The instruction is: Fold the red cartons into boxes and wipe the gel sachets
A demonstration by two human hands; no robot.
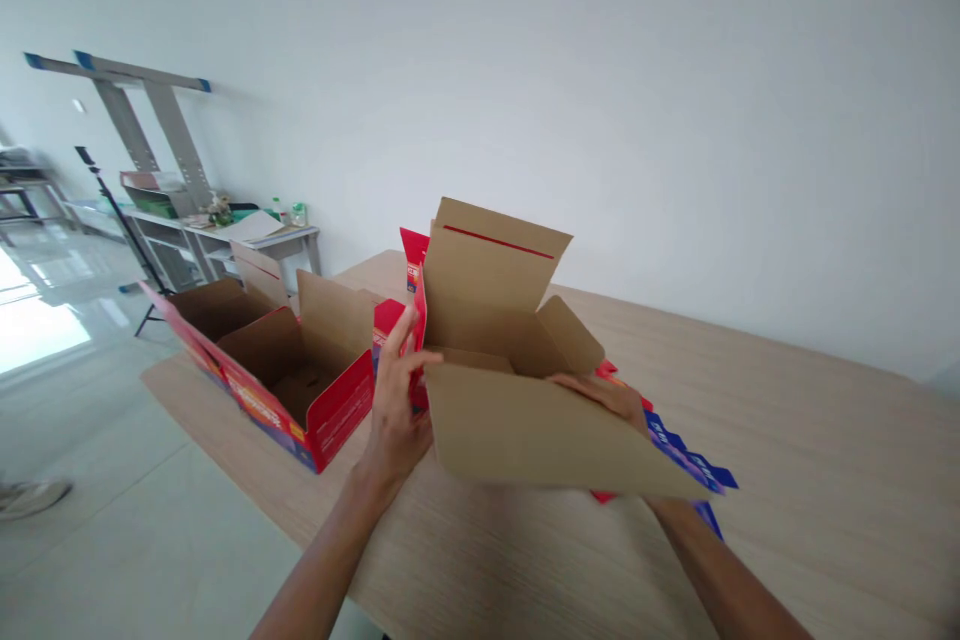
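In the head view, the open box (pixel 487 310) is over the surface (pixel 810 450), right of a red carton (pixel 345 415). It is plain brown inside, its raised back flap crossed by a red strip; a broad flap spreads nearest. The left hand (pixel 401 390) grips its left wall; the right hand (pixel 611 398), its right side.

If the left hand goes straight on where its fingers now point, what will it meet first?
The left hand would probably meet the red side of the box it holds; depth there is unclear.
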